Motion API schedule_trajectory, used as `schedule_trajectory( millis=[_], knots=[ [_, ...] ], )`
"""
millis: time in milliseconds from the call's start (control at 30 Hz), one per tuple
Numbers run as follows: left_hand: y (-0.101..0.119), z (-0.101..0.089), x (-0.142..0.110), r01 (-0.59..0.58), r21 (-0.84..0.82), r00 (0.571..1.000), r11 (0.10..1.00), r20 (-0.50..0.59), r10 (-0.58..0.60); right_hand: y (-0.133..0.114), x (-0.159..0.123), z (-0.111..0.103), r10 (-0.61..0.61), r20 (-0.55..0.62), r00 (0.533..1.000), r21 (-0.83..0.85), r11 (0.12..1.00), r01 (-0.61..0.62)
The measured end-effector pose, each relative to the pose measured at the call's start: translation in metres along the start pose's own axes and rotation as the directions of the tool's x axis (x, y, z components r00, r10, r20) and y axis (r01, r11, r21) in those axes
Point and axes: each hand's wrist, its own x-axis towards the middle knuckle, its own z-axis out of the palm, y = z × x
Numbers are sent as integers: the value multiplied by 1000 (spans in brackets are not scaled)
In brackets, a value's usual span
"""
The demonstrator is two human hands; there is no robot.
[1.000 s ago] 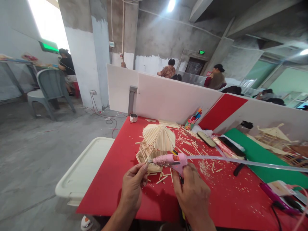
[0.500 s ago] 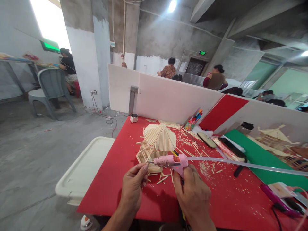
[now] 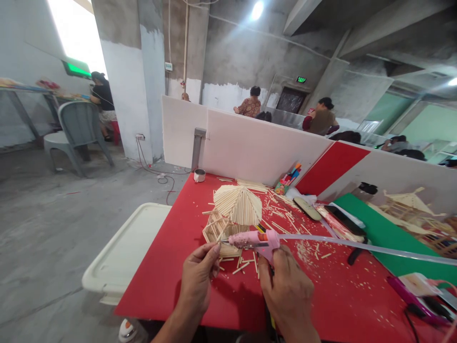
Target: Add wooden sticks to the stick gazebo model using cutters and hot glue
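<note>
My right hand (image 3: 287, 281) is wrapped round the handle of a pink hot glue gun (image 3: 255, 239). A long clear glue stick (image 3: 332, 242) runs out of the gun's back to the right. Thumb and fingertips of my left hand (image 3: 200, 267) are pinched on a thin wooden stick (image 3: 220, 235), right at the gun's nozzle; the fingers hide its lower end. Just behind both hands stands a small house model of wooden sticks, with a fan-like pitched roof (image 3: 238, 204) above a stick-walled base (image 3: 210, 230), partly covered by the gun.
Loose sticks (image 3: 285, 224) and crumbs litter the red table (image 3: 160, 281). A pen cup (image 3: 282, 186), a tape roll (image 3: 199, 176), a phone (image 3: 344, 219) and a power strip (image 3: 410, 297) lie around. A white partition (image 3: 250, 143) borders the back; people are beyond it.
The view has shifted very slightly. Both hands, the glue gun and the wooden stick keep nearly the same positions.
</note>
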Motion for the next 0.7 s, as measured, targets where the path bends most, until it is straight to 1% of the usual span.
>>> schedule_trajectory(
  millis=[133,467,567,700],
  knots=[
    [-1,-1,-1,5,-12,1000,1000,-4,-5,-1,0,2,-1,10,1000,11,1000,1],
    [-1,-1,0,13,-25,1000,1000,11,-13,-2,2,3,-6,-14,1000,39,999,6],
    [-1,-1,0,18,-37,1000,999,-4,-19,-3,2,4,-8,-20,1000,32,999,9],
    [-2,-1,1,19,-56,1000,998,3,-19,-3,0,4,-3,-16,1000,25,1000,3]
  ],
)
